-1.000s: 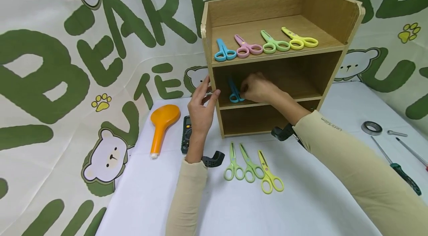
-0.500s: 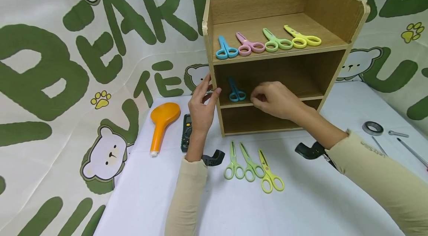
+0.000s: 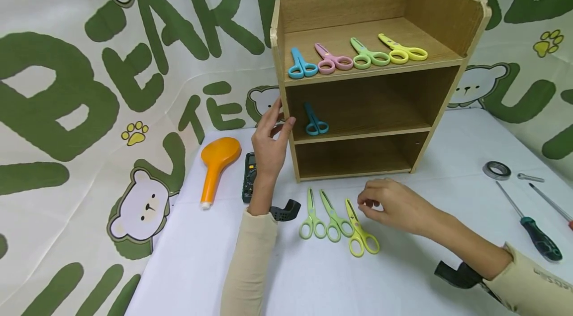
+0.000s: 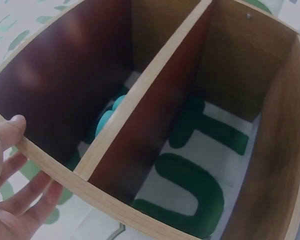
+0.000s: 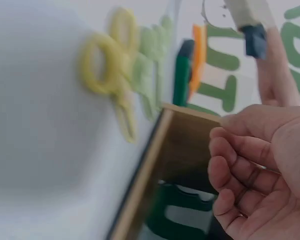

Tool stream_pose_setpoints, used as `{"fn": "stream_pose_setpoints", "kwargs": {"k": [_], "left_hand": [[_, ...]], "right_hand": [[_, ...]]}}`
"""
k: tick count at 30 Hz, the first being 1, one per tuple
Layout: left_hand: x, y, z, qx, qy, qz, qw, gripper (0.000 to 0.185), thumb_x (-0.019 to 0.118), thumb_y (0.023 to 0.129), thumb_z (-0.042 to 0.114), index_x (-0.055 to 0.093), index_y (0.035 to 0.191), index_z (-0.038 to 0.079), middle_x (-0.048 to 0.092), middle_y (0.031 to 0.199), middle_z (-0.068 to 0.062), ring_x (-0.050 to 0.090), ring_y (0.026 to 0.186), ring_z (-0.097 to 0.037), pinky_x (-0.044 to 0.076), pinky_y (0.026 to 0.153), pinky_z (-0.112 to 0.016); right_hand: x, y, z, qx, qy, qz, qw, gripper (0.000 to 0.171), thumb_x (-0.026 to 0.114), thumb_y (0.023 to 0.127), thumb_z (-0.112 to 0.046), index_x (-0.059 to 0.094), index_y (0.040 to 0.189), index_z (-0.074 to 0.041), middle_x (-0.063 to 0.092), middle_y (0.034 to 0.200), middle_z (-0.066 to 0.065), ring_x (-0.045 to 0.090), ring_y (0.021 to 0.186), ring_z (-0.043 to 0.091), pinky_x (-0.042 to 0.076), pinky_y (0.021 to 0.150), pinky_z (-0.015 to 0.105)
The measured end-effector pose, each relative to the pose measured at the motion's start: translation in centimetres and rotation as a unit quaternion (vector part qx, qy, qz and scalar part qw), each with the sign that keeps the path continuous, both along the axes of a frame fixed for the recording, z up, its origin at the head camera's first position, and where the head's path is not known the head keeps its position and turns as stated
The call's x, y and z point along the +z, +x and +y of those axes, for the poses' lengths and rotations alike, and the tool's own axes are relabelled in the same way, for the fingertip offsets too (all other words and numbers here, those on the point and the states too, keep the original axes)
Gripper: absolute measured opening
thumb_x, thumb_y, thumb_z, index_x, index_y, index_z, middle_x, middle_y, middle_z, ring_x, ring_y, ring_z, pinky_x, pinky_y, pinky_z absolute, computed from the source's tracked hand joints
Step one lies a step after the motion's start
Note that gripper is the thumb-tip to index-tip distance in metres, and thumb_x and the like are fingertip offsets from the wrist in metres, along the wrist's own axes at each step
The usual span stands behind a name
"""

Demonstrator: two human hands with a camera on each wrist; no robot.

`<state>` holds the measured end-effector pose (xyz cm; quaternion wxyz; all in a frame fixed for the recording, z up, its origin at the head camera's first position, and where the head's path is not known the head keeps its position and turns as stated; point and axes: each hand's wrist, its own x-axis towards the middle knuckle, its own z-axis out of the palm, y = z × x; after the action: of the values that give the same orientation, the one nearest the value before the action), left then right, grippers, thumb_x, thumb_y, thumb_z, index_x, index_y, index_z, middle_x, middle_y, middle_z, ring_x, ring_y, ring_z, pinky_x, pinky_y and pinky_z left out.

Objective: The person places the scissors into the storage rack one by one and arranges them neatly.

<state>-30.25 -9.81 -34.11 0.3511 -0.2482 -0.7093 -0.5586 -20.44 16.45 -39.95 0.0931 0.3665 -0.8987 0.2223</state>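
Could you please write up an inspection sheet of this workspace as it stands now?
Surface: white table.
Job's things: wooden shelf unit; four scissors on its top shelf; blue scissors on the middle shelf; two green scissors and yellow scissors on the table.
Clutter: orange shower head, multimeter, tape roll, screwdriver.
Grippers: left hand rests on the shelf's side; right hand, fingers curled, holds nothing beside the yellow scissors.
Cables: nothing seen.
Surroundings: bear-print backdrop.
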Motion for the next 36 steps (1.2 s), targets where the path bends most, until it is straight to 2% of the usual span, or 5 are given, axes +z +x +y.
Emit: {"fn": "stream_pose_setpoints", "kwargs": {"k": [7, 12, 18, 28, 36], "left_hand": [[0.0, 0.0, 0.1, -0.001, 0.003, -0.004, 1.0, 0.05, 0.067, 0.094, -0.001, 0.052, 0.141, -0.005, 0.059, 0.133, -0.022, 0.062, 0.106, -0.032, 0.055, 0.09, -0.053], [0.1, 0.1, 0.3, -0.005, 0.003, -0.009, 0.9999, 0.05, 0.067, 0.094, -0.002, 0.052, 0.141, -0.006, 0.058, 0.134, -0.023, 0.061, 0.106, -0.033, 0.055, 0.091, -0.052], [-0.6, -0.6, 0.1, 0.001, 0.006, -0.009, 0.9999, 0.05, 0.067, 0.094, -0.002, 0.052, 0.142, -0.005, 0.058, 0.134, -0.023, 0.061, 0.106, -0.034, 0.055, 0.09, -0.053], [-2.2, -2.6, -0.7, -0.015, -0.001, -0.012, 0.9998, 0.052, 0.067, 0.097, 0.019, 0.052, 0.147, 0.015, 0.059, 0.137, -0.003, 0.061, 0.11, -0.018, 0.056, 0.092, -0.043], [-2.3, -2.7, -0.7, -0.008, 0.002, -0.014, 0.9999, 0.052, 0.068, 0.096, 0.014, 0.053, 0.146, 0.011, 0.059, 0.137, -0.007, 0.061, 0.11, -0.02, 0.056, 0.092, -0.047]], "right_hand": [[-3.7, 1.5, 0.8, 0.024, 0.022, -0.05, 0.998, 0.017, 0.08, 0.081, -0.007, 0.07, 0.078, -0.019, 0.05, 0.072, -0.017, 0.044, 0.065, -0.003, 0.044, 0.06, 0.021], [-5.3, 1.9, 1.4, -0.002, 0.027, -0.105, 0.994, 0.025, 0.08, 0.081, -0.007, 0.063, 0.073, -0.022, 0.044, 0.068, -0.017, 0.039, 0.062, -0.003, 0.039, 0.055, 0.019], [-5.9, 2.2, 1.0, -0.037, 0.028, -0.089, 0.995, 0.021, 0.074, 0.081, -0.006, 0.063, 0.073, -0.023, 0.042, 0.066, -0.019, 0.038, 0.061, -0.002, 0.037, 0.056, 0.02], [-2.7, 3.6, 2.3, -0.053, -0.021, -0.074, 0.996, 0.03, 0.073, 0.079, -0.004, 0.06, 0.075, -0.031, 0.046, 0.071, -0.021, 0.045, 0.067, 0.0, 0.04, 0.057, 0.018], [2.9, 2.8, 2.0, -0.045, -0.083, 0.001, 0.996, 0.031, 0.081, 0.075, 0.0, 0.068, 0.083, -0.026, 0.053, 0.076, -0.022, 0.051, 0.068, 0.001, 0.047, 0.054, 0.018]]}}
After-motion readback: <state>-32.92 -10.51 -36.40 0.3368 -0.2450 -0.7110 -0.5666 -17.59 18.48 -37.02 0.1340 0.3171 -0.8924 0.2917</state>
